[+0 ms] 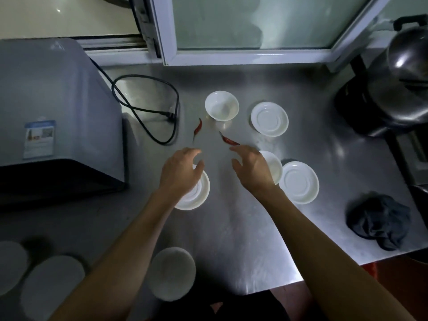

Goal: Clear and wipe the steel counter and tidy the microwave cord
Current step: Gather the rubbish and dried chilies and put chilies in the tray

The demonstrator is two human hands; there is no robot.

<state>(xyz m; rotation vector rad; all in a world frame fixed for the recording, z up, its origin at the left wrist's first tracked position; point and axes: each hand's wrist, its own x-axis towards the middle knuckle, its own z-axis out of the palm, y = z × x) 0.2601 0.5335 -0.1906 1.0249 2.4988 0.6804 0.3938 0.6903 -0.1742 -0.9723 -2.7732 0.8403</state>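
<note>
Hands (pixel 216 169) loose-fingered above saucers (pixel 193 191); microwave (pixel 55 107) sticker (pixel 39 139) unreadable.

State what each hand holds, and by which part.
Nothing is held. The left hand hovers open over a saucer; the right hand reaches open toward a red chili.

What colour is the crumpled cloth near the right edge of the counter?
Dark grey; the cloth shows best in the head view.

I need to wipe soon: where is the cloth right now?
In the head view, the dark cloth lies crumpled on the steel counter at its right front corner, right of the nearest saucer and in front of the kettle.
</note>
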